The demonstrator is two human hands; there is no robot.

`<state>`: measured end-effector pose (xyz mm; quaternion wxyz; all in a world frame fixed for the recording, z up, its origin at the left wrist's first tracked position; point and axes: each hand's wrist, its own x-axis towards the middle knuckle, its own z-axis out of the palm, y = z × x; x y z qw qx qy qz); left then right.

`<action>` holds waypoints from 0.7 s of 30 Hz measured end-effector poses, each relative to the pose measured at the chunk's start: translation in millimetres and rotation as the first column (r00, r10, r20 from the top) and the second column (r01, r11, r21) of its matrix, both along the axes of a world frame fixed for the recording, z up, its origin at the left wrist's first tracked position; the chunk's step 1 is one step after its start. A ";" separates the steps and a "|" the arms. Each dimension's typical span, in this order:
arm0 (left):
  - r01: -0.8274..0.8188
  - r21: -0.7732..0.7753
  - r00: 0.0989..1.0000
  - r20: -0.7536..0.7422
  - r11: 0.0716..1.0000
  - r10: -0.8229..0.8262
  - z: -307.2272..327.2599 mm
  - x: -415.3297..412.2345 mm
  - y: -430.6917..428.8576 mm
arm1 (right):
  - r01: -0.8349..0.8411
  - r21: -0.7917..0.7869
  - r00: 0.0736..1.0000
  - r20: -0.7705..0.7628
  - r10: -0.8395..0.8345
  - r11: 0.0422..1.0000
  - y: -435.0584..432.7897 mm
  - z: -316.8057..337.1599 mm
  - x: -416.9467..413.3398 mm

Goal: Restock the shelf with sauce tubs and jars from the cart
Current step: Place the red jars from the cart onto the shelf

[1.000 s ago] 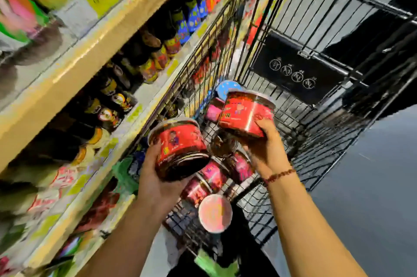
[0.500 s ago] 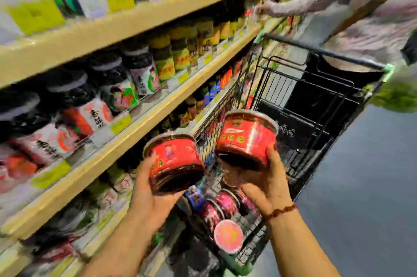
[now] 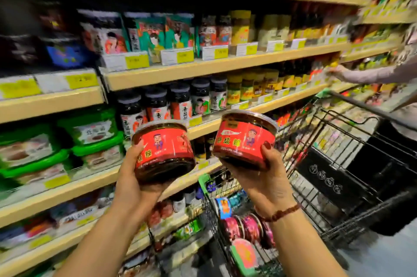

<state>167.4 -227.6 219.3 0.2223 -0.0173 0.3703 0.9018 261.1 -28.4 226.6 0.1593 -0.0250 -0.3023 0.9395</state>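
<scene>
Fingers [image 3: 265, 152] round 2 red-labelled tubs [image 3: 163, 148]

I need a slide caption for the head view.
The left hand holds the left red tub, the right hand the right red tub, before the shelf, beside the cart.

Two red sauce tubs [image 3: 163, 150] [image 3: 244, 139], two hands [image 3: 133, 177] [image 3: 264, 178] — one cart [image 3: 325, 181]

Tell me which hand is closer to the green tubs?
Left. The left hand, holding a red tub, is just right of the green tubs; the right hand, holding the other red tub, is farther right, near the cart.
</scene>
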 end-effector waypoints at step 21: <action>-0.475 0.061 0.818 -0.336 0.878 0.467 102.2 39.7 -327.3 | -0.373 0.187 0.906 -0.138 0.400 0.909 -271.9 90.4 -81.1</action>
